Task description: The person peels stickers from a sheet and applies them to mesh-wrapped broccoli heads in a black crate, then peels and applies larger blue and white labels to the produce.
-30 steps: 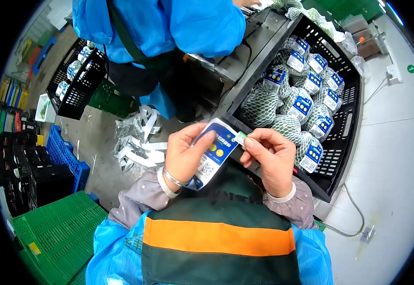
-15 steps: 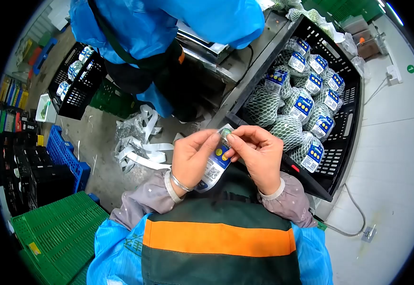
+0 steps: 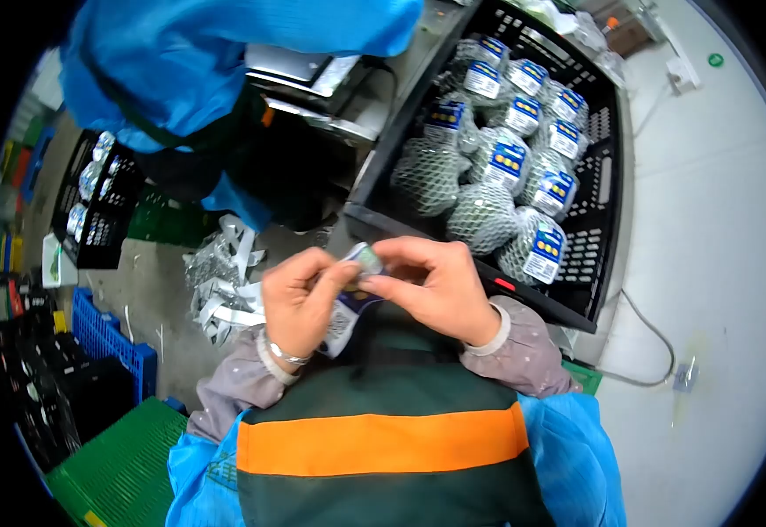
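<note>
Between my hands is a blue-and-white printed label [image 3: 341,327] with a QR code and yellow dots. My left hand [image 3: 298,297] pinches its upper end between thumb and fingers, a bracelet at the wrist. Thumb and forefinger of my right hand [image 3: 436,283] are closed on the same end of the label, whose top is slightly blurred. Just beyond my right hand stands a black crate [image 3: 598,198]. Several white mesh bags [image 3: 481,220] lie in it, most with blue labels like the one I hold.
A co-worker in blue sleeves [image 3: 163,61] stands ahead on the left, beside a metal bench [image 3: 348,97]. White strips and plastic [image 3: 225,285] litter the floor. Another black crate [image 3: 106,220], a blue pallet [image 3: 106,329] and a green crate [image 3: 124,452] are at left.
The view has shifted, so the black crate and co-worker appear further left and higher. My hands have moved left in view; the label is tilted and more covered by my fingers.
</note>
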Available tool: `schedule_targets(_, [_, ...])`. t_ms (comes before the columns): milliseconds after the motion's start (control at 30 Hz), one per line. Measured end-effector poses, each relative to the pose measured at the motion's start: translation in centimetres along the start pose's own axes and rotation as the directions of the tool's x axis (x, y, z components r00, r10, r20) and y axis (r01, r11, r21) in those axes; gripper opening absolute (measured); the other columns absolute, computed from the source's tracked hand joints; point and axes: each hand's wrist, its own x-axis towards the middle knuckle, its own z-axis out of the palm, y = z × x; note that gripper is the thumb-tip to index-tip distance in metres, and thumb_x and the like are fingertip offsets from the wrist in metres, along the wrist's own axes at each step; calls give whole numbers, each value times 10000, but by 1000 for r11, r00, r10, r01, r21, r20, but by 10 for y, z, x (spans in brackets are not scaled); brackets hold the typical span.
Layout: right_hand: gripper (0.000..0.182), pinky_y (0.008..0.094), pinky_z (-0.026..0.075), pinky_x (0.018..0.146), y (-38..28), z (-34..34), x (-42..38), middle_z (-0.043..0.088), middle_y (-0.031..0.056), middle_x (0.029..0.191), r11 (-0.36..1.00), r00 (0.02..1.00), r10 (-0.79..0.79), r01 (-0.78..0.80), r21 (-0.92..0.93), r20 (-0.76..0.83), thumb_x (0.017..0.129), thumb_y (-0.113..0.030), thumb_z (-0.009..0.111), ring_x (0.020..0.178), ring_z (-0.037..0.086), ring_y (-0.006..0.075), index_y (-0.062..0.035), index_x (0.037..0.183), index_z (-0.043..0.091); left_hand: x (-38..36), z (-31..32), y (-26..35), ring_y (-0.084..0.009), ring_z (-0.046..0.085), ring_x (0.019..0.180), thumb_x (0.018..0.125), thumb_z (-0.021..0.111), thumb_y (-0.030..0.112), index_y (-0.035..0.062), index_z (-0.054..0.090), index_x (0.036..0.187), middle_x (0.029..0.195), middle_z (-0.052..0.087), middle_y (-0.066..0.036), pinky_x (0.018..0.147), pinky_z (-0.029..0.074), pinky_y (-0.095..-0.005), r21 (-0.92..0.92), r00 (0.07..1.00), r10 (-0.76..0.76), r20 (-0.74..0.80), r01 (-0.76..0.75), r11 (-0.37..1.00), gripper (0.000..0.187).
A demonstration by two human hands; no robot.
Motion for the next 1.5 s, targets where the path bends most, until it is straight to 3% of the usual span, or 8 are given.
schedule_targets(433, [149, 223, 472, 587, 15, -179, 57, 645, 69, 811, 995, 999, 45, -46, -93, -9, 806, -95, 656, 686, 600, 73, -6, 897, 580, 9, -42, -13, -124, 630, 587, 708, 776, 158, -28, 688, 786, 671, 658, -105, 506, 456, -231, 200, 837, -162, 523, 64, 978, 220])
schedule_targets(567, [365, 361, 484, 691, 88, -175, 58, 635, 102, 821, 491, 981, 134, 55, -869, 137, 692, -285, 751, 812, 622, 270, -111, 964, 581, 15, -51, -13, -113, 613, 648, 696, 784, 148, -11, 694, 833, 753, 671, -76, 600, 477, -236, 111, 758, -200, 621, 168, 980, 228])
schedule_targets(800, [493, 381, 432, 679, 108, -176, 39, 504, 99, 841, 527, 985, 80, 91, -845, 156, 585, -226, 816, 795, 531, 305, -86, 904, 467, -91, -242, -213, -129, 638, 744, 704, 769, 124, 17, 702, 879, 792, 691, -66, 740, 506, -283, 686, 195, -866, 461, 540, 487, 216])
schedule_targets(867, [564, 373, 418, 662, 124, -170, 38, 474, 94, 798, 597, 970, 151, 65, -800, 191, 510, -287, 856, 749, 507, 306, -89, 849, 451, -83, -218, -145, -140, 635, 760, 699, 765, 150, 34, 696, 894, 790, 690, -52, 775, 490, -291, 674, 646, -253, 721, -567, 474, 237])
schedule_targets(967, [518, 378, 437, 651, 119, -179, 52, 532, 111, 771, 687, 960, 244, -70, -723, 139, 532, -270, 849, 737, 555, 287, -73, 855, 495, -72, -275, -196, -142, 635, 726, 690, 761, 155, 31, 689, 894, 792, 689, -61, 746, 494, -285, 600, 728, -433, 532, 37, 799, 250])
schedule_targets(1033, [363, 321, 425, 552, 96, -164, 61, 543, 62, 703, 612, 986, 96, 50, -789, 137, 647, -174, 785, 628, 550, 177, -76, 913, 559, -53, -263, -144, -133, 625, 680, 694, 741, 146, 15, 673, 890, 787, 683, -61, 694, 500, -276, 747, 543, -786, 296, 381, 545, 246])
schedule_targets(1233, [365, 202, 474, 623, -26, -55, 33, 642, 29, 858, 999, 964, 26, -37, 38, 263, 775, -119, 706, 708, 585, 63, -14, 1101, 582, 20, -63, -12, -139, 616, 790, 756, 684, 21, -42, 630, 978, 884, 642, -98, 690, 477, -244, -82, 947, 39, 318, -14, 997, 238])
schedule_targets(1500, [154, 203, 485, 557, -16, -29, 16, 659, 76, 762, 935, 908, 290, -336, 111, 304, 815, -51, 652, 616, 609, 85, 45, 935, 658, 15, -23, -6, -30, 535, 581, 725, 768, 142, 1, 604, 661, 628, 624, -30, 500, 420, -189, -63, 931, -270, 244, 293, 954, 226])
